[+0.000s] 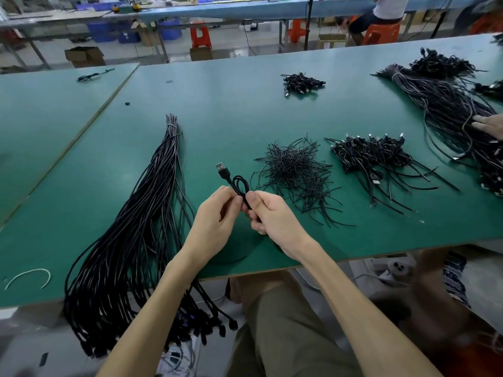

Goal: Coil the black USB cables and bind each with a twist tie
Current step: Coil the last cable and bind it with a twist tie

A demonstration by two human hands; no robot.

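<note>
We pinch a black USB cable between left hand and right hand; it forms a small loop, its silver plug jutting up-left.

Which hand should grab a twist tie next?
Probably the right hand: the twist tie pile lies just beyond it on that side, while the left hand also grips the coiled cable and could hold it alone.

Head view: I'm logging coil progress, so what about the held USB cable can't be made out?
Head view, USB cable: lower loops and far end hidden by left hand and right hand.
Head view, twist tie on it or not: hidden by fingers.
Head view, another person's hand: cut by right edge.
</note>
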